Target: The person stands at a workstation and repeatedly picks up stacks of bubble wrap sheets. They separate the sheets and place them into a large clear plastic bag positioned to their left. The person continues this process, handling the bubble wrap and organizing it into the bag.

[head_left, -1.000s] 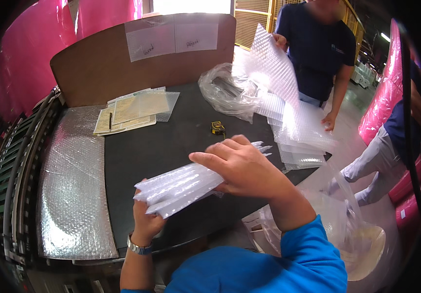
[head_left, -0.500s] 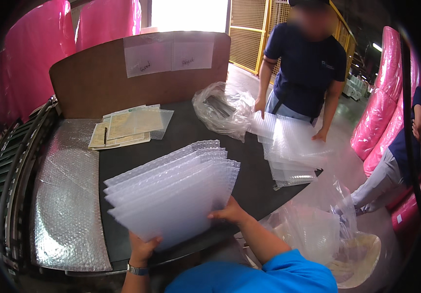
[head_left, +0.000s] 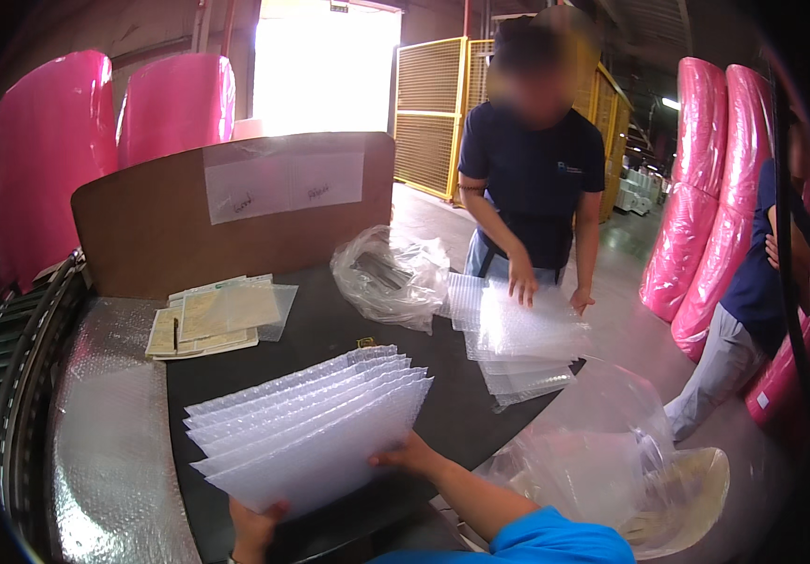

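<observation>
A fanned stack of translucent bubble-wrap sheets [head_left: 320, 451] stands tilted over the dark tabletop [head_left: 330, 315]. My left hand [head_left: 254, 528] grips its lower left edge, thumb on the front sheet and the other fingers mostly hidden. At the lower right edge, my right hand [head_left: 409, 457] is closed on the same stack. Across the table a person in a dark shirt [head_left: 532, 169] has one hand on another spread of bubble-wrap sheets [head_left: 518, 334]; that person's other hand hangs beside it.
Papers with a pen [head_left: 221, 315] lie at the left, beside a bubble-wrap covering [head_left: 109, 423] and a roller conveyor [head_left: 24, 357]. A crumpled plastic bag [head_left: 391, 277] sits before the brown board [head_left: 235, 235]. Right of the table are clear bags [head_left: 593, 451] and pink rolls [head_left: 696, 207].
My view has tilted up, so the scene sits lower. The stack's sheets are fanned further apart. The person opposite has moved a hand onto the other sheets and released their edge.
</observation>
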The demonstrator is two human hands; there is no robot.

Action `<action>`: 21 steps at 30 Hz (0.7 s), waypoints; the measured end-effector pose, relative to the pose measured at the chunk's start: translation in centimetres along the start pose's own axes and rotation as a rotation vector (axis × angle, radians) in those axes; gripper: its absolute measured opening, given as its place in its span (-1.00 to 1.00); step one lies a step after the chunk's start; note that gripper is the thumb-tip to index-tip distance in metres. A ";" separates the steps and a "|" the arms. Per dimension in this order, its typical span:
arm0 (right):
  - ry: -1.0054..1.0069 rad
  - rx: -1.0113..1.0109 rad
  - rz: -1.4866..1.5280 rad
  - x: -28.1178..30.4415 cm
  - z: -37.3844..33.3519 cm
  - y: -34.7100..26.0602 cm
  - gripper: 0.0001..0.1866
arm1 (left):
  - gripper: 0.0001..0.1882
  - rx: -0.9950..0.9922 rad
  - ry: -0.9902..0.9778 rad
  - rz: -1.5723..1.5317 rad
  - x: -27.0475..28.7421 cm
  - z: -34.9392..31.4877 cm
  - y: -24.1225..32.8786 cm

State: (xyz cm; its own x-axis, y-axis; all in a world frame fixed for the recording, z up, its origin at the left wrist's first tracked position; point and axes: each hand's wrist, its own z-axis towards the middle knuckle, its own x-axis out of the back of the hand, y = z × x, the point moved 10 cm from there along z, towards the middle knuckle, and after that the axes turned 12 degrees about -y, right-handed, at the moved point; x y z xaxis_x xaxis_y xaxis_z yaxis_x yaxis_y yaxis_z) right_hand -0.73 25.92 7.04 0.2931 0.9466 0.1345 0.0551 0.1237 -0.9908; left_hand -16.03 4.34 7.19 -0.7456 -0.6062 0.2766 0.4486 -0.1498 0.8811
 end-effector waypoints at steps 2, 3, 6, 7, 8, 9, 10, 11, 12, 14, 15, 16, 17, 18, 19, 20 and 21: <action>0.036 0.091 0.035 0.7 0.6 -0.3 -0.40 | -0.26 0.049 -0.059 -0.151 0.5 2.3 2.2; 0.054 0.136 0.051 1.2 0.7 -0.3 -0.41 | -0.27 0.038 -0.095 -0.170 0.4 3.6 2.4; 0.067 0.239 0.243 1.7 0.9 0.2 -0.43 | -0.33 0.044 -0.179 -0.391 -0.3 7.3 2.1; 0.090 0.232 0.263 2.0 0.9 0.7 -0.40 | -0.33 0.068 -0.197 -0.396 -0.6 8.0 1.1; 0.111 0.222 0.282 2.0 0.8 1.3 -0.37 | -0.33 0.092 -0.211 -0.403 -0.9 8.9 -0.3; 0.132 0.213 0.301 2.1 0.8 2.0 -0.34 | -0.32 0.116 -0.226 -0.410 -1.3 9.6 -1.6; 0.161 0.196 0.219 2.3 0.6 2.8 -0.32 | -0.33 0.153 -0.219 -0.437 -1.9 9.7 -2.9; 0.189 0.180 0.134 2.7 0.6 3.7 -0.31 | -0.33 0.187 -0.212 -0.465 -2.5 9.6 -4.3; 0.216 0.165 0.049 2.9 0.6 4.4 -0.29 | -0.33 0.221 -0.204 -0.492 -2.9 9.3 -5.3; 0.238 0.076 -0.055 3.1 0.3 6.2 -0.32 | -0.33 0.342 -0.226 -0.589 -3.6 8.5 -7.5; 0.247 0.031 -0.107 3.2 0.3 6.9 -0.33 | -0.33 0.401 -0.236 -0.636 -4.0 8.3 -8.3; 0.263 -0.001 -0.160 3.1 0.4 6.6 -0.34 | -0.33 0.402 -0.240 -0.663 -3.9 8.2 -8.4; 0.277 -0.034 -0.214 2.9 0.4 5.9 -0.34 | -0.34 0.401 -0.242 -0.690 -3.7 8.0 -8.4; 0.290 -0.065 -0.268 2.8 0.6 5.6 -0.35 | -0.34 0.400 -0.243 -0.716 -3.5 7.9 -8.4; 0.322 -0.032 -0.264 2.9 0.7 5.5 -0.36 | -0.34 0.413 -0.222 -0.719 -3.3 7.7 -8.5; 0.353 0.000 -0.260 2.9 0.8 5.6 -0.37 | -0.35 0.426 -0.199 -0.722 -3.1 7.6 -8.5; 0.383 0.033 -0.256 3.0 0.9 5.6 -0.38 | -0.35 0.439 -0.176 -0.725 -2.9 7.5 -8.6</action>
State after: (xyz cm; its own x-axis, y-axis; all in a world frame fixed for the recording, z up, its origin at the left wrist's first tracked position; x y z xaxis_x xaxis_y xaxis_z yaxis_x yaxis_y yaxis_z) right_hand -0.40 29.70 1.90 0.6061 0.7066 0.3651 0.1431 0.3547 -0.9240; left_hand -21.40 13.27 1.63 -0.8559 -0.3426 -0.3874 -0.3710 -0.1153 0.9215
